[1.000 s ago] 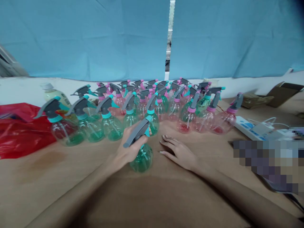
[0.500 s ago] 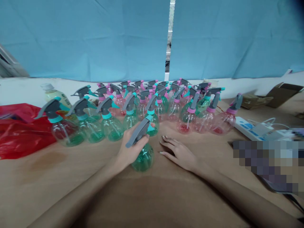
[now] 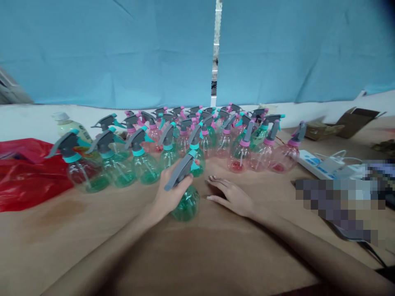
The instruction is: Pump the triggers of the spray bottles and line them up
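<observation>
My left hand is wrapped round the neck of a green spray bottle with a grey trigger head and teal nozzle. The bottle stands on the table in front of me, tilted slightly if at all. To its right, my right hand rests on the tabletop, fingers stretched out and holding nothing. Just beyond my left hand are more green spray bottles with teal collars. Pink spray bottles with pink collars stand beyond my right hand. Several further bottles crowd behind them.
A red plastic bag lies at the left, near a pale capped bottle. On the right are a white power strip with plugs, a cardboard box and a blurred-out dark object. A blue cloth hangs behind.
The view has turned slightly to the right, so most things at the right sit further left. Both hands keep their places, the left still round the green spray bottle.
</observation>
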Tool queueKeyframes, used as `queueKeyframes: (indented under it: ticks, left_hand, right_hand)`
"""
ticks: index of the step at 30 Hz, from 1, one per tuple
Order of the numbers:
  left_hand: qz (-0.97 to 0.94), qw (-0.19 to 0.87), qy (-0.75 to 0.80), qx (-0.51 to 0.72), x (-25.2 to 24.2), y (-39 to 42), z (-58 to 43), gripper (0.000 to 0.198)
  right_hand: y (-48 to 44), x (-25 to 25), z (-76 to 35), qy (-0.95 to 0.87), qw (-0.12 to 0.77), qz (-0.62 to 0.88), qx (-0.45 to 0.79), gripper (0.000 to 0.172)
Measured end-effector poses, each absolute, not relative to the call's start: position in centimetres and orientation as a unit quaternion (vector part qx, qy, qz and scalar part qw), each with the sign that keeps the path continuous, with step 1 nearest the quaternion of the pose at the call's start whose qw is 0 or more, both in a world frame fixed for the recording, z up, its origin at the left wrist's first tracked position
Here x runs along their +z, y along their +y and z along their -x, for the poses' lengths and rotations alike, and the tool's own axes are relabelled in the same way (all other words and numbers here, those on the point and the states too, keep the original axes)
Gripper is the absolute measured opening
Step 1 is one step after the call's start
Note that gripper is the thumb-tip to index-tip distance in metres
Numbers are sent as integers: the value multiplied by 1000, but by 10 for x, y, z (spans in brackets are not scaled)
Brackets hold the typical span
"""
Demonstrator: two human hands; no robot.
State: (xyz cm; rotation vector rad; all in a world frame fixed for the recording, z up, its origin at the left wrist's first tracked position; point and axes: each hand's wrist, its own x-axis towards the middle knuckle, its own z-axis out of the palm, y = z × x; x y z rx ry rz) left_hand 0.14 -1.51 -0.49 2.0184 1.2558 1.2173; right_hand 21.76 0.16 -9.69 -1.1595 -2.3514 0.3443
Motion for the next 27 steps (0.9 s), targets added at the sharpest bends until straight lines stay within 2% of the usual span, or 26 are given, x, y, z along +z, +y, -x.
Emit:
queueKeyframes:
  ticks: [6, 11, 15, 21, 25, 27]
  left_hand:
    - [-736, 243, 456, 437, -1, -19, -2, 27]
    - [-730, 231, 466, 444, 1, -24, -6, 27]
    - [-742, 232, 433, 456, -1, -30, -11, 27]
    - [-747, 251, 428, 443, 1, -35, -13, 36]
    - [-760, 272, 424, 412, -2, -33, -10, 56]
    - [-772, 274, 409, 401, -10, -30, -8, 58]
  right_hand:
    - [-13, -72, -208, -847, 254, 416, 213, 64]
    - [-39, -54, -183, -840, 287, 398, 233, 79]
    - [-52, -54, -160, -812, 322, 421, 245, 83]
    - [-56, -55, -142, -780, 388, 433, 230, 74]
    - [-54, -54, -152, -781, 373, 447, 227, 69]
    - [-49, -56, -165, -774, 367, 465, 223, 69]
